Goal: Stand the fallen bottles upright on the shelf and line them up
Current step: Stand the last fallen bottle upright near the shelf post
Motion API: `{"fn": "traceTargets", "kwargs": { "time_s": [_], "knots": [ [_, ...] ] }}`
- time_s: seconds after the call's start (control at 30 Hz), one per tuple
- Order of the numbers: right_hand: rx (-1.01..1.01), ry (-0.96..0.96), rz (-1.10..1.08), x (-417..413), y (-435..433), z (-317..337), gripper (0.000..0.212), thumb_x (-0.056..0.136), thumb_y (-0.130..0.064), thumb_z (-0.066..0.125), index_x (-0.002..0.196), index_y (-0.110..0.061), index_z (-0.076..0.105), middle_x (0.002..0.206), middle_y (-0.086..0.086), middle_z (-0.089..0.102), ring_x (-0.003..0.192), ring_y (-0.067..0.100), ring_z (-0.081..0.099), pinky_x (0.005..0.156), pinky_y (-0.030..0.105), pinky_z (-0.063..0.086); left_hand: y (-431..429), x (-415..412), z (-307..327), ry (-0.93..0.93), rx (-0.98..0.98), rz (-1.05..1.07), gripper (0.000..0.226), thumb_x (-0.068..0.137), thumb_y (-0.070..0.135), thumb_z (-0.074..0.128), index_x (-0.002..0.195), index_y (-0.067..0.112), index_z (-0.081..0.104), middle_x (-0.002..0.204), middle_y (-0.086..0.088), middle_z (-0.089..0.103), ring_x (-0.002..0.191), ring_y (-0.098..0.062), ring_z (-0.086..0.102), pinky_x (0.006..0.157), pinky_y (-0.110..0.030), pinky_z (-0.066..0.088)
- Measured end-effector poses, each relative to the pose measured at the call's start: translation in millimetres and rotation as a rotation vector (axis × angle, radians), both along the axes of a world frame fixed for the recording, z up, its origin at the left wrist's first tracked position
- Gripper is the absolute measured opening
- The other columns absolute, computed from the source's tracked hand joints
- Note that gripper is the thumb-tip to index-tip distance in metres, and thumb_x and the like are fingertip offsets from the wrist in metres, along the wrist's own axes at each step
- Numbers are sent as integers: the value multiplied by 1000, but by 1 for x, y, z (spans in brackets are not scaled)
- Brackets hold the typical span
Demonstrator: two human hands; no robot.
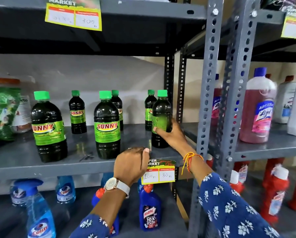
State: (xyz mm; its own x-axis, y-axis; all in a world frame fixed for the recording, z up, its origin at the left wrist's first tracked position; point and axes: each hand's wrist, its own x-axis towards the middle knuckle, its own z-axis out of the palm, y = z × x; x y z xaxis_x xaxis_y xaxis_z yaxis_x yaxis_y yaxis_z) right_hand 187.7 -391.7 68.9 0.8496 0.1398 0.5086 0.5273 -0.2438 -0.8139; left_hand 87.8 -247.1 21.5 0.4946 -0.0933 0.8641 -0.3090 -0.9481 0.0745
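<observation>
Presently, in the head view, we find the right hand (171, 134) with its fingers (156, 130) clamped round the lower body of a dark bottle (161, 117) at the right end of the shelf (40, 166). The bottle's long axis is vertical, base on or just above the shelf. The left hand (131, 164) rests curled on the shelf edge, holding nothing. We judge the right hand alone placed to align it with the bottle (107, 125) to its left.

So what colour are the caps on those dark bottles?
Bright green, clearest on the front bottle caps in the head view.
</observation>
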Motion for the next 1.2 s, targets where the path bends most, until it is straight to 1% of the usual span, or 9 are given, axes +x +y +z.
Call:
{"fn": "traceTargets", "kwargs": {
  "time_s": [0.13,0.23,0.37,0.5,0.63,0.7,0.97,1.07,1.2],
  "knots": [
    [-42,62,81,-3,-1,1,73,59,-41,84,118,-19,48,111,-1,65,107,17,59,98,38,44,-1,0,-1,-18,-16,-3,37,86,26,34,55,15,53,51,-6,60,43,-26,54,40,-22,32],
    [-72,53,9,-3,-3,0,65,60,-24,86,102,-24,36,98,-8,57,99,15,54,88,30,40,-1,0,-3,-23,-29,2,38,86,25,34,55,15,53,51,-6,61,43,-26,54,40,-21,31],
    [-39,63,76,-1,-3,-1,55,67,-9,77,105,-23,40,99,0,59,95,17,56,82,28,40,-2,1,-3,-22,-25,21,38,86,25,34,55,14,54,51,-6,61,44,-27,54,40,-22,31],
    [9,54,107,3,-2,-1,72,60,-15,86,116,-4,42,106,6,64,98,19,62,88,33,47,-2,2,-4,3,-22,24,43,87,27,30,62,11,61,57,-8,64,49,-28,57,42,-25,35],
    [5,69,70,7,-5,-4,62,63,-13,81,109,-17,39,92,-11,58,88,7,57,77,25,43,-4,3,-5,-3,-21,42,45,87,26,30,64,10,65,58,-8,65,51,-29,58,42,-26,37],
    [31,109,108,10,-5,-5,60,68,-10,76,113,-19,38,97,-7,58,97,16,57,84,30,43,-5,3,-4,-4,-23,57,44,86,26,31,63,10,65,58,-8,66,49,-29,58,42,-25,37],
    [67,103,113,12,-6,-7,54,66,-14,81,107,-16,45,92,-12,56,86,1,54,70,18,40,-4,4,-1,37,-51,83,37,82,32,37,70,14,67,66,-1,69,56,-24,61,43,-25,39],
    [89,128,164,14,-6,-5,46,70,-8,76,107,-17,49,96,-8,58,94,14,56,76,22,42,-3,5,-1,44,-35,105,37,82,33,38,67,15,66,64,0,68,55,-23,60,43,-23,34],
    [76,103,146,12,-4,-6,59,63,-22,83,107,-22,44,97,-16,54,93,3,54,79,23,42,-3,5,-1,30,-36,92,37,82,31,40,65,13,67,65,-1,68,56,-22,60,45,-25,38]
  ]
}}
